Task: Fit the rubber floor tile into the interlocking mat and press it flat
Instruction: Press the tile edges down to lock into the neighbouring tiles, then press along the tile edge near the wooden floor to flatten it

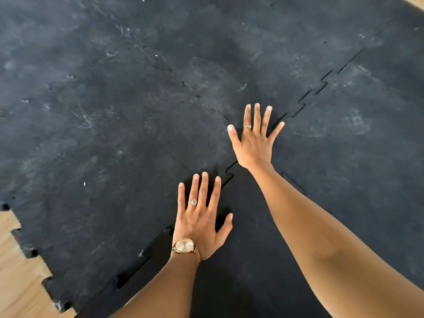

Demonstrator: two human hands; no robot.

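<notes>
**On the near seam, both palms down**

Nearest the camera, the rubber floor tile [243, 260] lay under both forearms, its toothed left edge running up and away to the corner by the right hand. The left hand [202, 216], fingers spread wide and holding nothing, lay flat on the tile just beside that seam, which looked still partly gapped. Farther off, the right hand [253, 140], equally splayed, pressed where tile met interlocking mat [114, 99].

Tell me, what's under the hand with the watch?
The left hand lies flat, fingers spread, on the black rubber tile, right beside its zigzag seam with the mat. The rubber directly beneath the palm is covered, so I can't see it.
</notes>
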